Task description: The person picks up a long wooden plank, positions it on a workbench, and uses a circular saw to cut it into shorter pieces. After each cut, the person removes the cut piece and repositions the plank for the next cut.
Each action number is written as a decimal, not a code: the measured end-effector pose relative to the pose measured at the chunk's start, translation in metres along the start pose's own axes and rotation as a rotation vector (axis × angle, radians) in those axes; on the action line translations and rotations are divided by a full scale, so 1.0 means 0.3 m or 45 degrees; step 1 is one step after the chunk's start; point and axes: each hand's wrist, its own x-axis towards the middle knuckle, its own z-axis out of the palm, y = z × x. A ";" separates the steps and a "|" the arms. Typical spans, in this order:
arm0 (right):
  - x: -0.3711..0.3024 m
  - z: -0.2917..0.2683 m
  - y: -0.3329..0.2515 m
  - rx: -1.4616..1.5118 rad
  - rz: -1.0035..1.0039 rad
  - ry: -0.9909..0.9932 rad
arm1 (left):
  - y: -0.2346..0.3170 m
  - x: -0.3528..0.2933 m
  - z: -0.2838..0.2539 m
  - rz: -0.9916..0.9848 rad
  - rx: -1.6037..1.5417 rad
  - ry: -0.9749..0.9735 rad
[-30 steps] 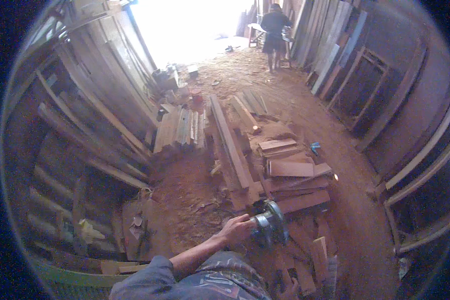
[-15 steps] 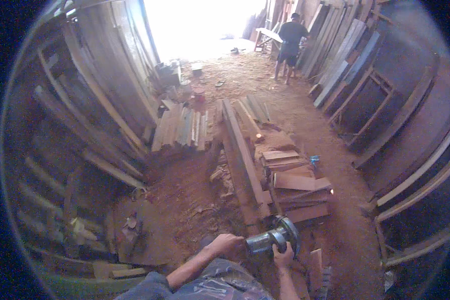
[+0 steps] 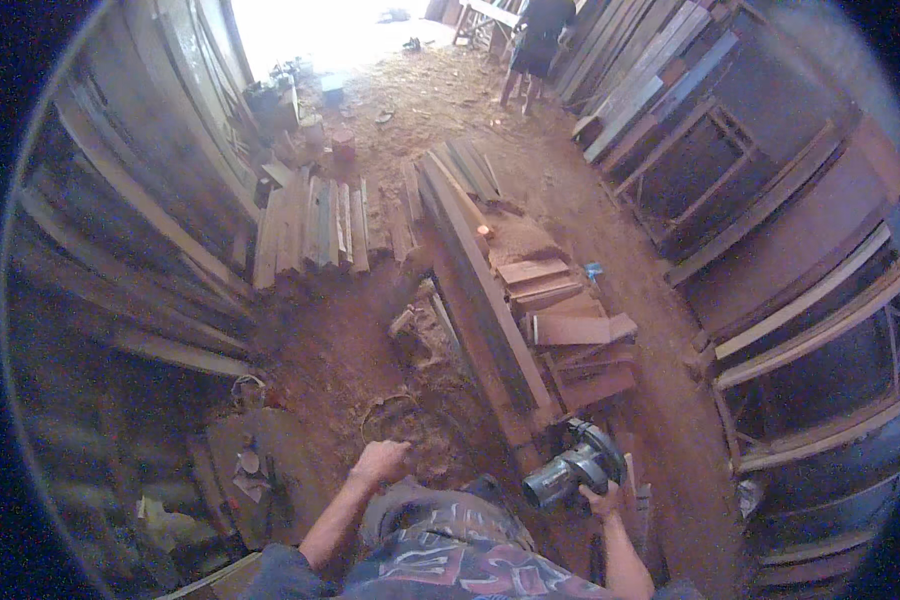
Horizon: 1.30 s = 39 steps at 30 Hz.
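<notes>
My right hand [image 3: 600, 497] grips the handle of a circular saw [image 3: 567, 473] with a grey-green motor housing. The saw sits at the near end of a long wooden plank [image 3: 478, 297], which runs away from me over a beam. Whether its base touches the wood, I cannot tell. My left hand [image 3: 381, 462] is off the saw, in front of my body to its left, fingers curled in and nothing visible in them. Below it lies a sawdust-covered floor.
Cut boards [image 3: 582, 328] are stacked right of the plank. More boards [image 3: 315, 225] lie in a row at the left. Tall planks [image 3: 610, 70] and frames [image 3: 715, 165] lean along the walls. A person [image 3: 540, 45] stands at the back. A red bucket [image 3: 344, 143] stands farther off.
My left hand has let go of the saw's motor end and moved left. My right hand still holds the saw, now slightly farther right in view. The view has tilted downward.
</notes>
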 end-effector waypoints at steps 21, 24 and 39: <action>-0.016 0.000 -0.216 -0.151 0.000 -0.046 | 0.273 0.199 -0.221 0.399 -0.134 0.002; -0.017 0.018 -0.249 -0.081 -0.064 0.039 | 0.291 0.205 -0.213 0.376 -0.101 0.001; -0.108 -0.067 -0.552 0.072 -0.021 0.075 | 0.649 0.572 -0.059 0.054 -0.840 -0.244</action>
